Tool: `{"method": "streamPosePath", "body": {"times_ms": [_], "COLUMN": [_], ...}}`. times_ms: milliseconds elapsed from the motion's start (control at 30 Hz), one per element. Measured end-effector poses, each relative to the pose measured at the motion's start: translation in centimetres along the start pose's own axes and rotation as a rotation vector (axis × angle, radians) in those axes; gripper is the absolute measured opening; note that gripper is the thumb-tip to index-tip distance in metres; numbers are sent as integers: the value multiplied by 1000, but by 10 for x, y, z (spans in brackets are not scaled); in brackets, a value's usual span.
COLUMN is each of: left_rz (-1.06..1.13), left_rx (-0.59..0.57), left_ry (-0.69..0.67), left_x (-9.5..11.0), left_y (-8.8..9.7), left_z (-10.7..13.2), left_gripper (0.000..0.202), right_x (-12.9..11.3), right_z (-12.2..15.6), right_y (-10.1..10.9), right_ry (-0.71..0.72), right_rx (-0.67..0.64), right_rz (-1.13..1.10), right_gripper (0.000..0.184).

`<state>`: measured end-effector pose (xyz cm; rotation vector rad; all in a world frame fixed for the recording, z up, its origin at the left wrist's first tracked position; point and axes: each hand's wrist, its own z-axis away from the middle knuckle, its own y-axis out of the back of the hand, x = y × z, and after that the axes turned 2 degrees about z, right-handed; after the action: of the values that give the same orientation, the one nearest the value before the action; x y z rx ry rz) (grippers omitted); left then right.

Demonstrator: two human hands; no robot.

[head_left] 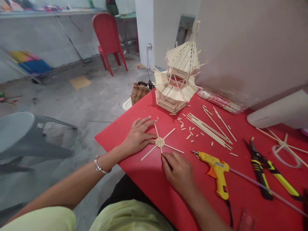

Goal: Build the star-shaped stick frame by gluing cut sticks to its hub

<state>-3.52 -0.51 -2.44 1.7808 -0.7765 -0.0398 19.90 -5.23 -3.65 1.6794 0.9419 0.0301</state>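
A six-spoked frame of thin wooden sticks [159,142] lies flat on the red table, with small pieces set in rings round its hub. My left hand [138,136] rests at its left side, fingers spread, the fingertips close to the hub and the upper-left spokes. At the near side, my right hand [179,170] is closed, thumb and finger pinching the outer end of the lower spoke. The rest of its fingers are curled under and partly hidden. To the right of that hand lies a yellow glue gun [218,170], its nozzle towards the frame.
A pagoda-like stick model [176,77] stands at the table's back corner. Long sticks [209,131] and small cut pieces [190,133] lie before it. Farther right are yellow-black cutters [261,163], another stick star [284,143] and a white roll [276,109]. The table edge [127,171] runs beneath my left forearm.
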Motion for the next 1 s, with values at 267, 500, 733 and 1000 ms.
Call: {"method": "streamPosePath", "body": {"times_ms": [267, 500, 733, 1000], "left_rz": [31, 81, 65, 70], "left_rx": [-17, -15, -15, -23], "left_ry": [7, 14, 1, 1], "left_x": [-1, -2, -2, -2], "left_y": [-2, -3, -4, -4], "left_z": [-2, -3, -3, -2], "left_gripper": [20, 19, 19, 19], "right_x": [-2, 0, 0, 0], "right_z": [-1, 0, -1, 0], "right_y": [2, 1, 2, 3], "right_ry": [9, 21, 23, 22], "right_rx": [-2, 13, -2, -3], "right_rz": [26, 57, 54, 69], "right_gripper": [21, 22, 22, 22]}}
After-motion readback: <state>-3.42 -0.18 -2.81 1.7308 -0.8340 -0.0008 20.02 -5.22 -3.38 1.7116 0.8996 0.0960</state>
